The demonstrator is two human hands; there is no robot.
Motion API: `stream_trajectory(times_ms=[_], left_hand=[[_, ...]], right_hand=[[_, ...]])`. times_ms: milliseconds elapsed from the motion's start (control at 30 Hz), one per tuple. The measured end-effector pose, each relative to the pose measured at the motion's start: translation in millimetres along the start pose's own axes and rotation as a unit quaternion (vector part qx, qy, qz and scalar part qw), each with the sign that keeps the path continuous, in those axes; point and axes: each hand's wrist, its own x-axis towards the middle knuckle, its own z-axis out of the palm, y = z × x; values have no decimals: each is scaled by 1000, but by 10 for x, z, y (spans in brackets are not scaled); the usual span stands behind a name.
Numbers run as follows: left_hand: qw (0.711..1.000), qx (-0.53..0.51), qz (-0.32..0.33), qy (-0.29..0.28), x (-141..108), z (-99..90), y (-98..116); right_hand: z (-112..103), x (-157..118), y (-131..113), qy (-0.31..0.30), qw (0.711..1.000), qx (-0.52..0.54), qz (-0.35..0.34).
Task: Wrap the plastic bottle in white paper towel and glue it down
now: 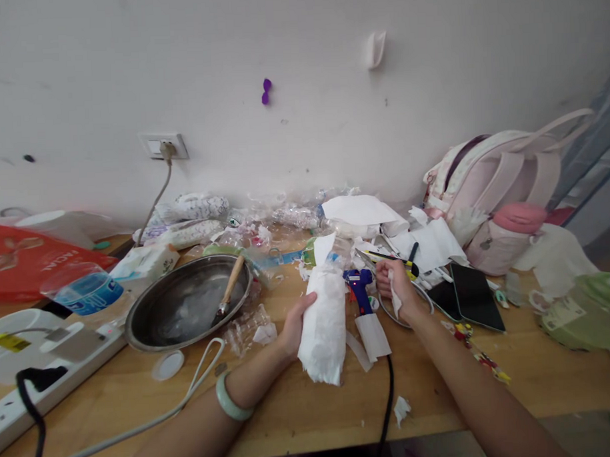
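Observation:
My left hand (292,327) is closed around the side of a bottle-shaped thing wrapped in white paper (322,331), held slightly tilted above the table. A loose paper flap sticks up at its top end. My right hand (400,292) has curled fingers with a scrap of white paper (395,297) in them, close to a yellow-and-black utility knife (411,268). Between the hands lies a blue glue gun (358,290), with a piece of white paper (373,336) over its lower part and a black cord running toward the front edge.
A metal basin (153,340) with a wooden-handled brush (231,284) stands to the left, beyond a power strip (65,377). Crumpled clear plastic (294,215) lines the wall. A dark tablet (475,296), a pink bag (488,175) and a green bag (583,312) lie right.

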Motion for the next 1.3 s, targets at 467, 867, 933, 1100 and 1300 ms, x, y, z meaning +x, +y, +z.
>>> stream_trajectory(times_ms=[467,867,933,1100,1300], left_hand=[[994,37,-99,36,25,52,-39],[998,40,-47,9,64,25,-80],[999,40,-37,0,75,21,-90],[998,57,2,17,56,52,-90],[994,99,50,-16,56,43,-113]], right_hand=[[6,-85,-128,-38,975,207,-76],[29,-101,-133,11,986,162,-33],[72,-122,-131,45,982,185,-20],[118,-154,-77,-19,986,163,-14],[113,-178,30,-43,996,60,-48]])
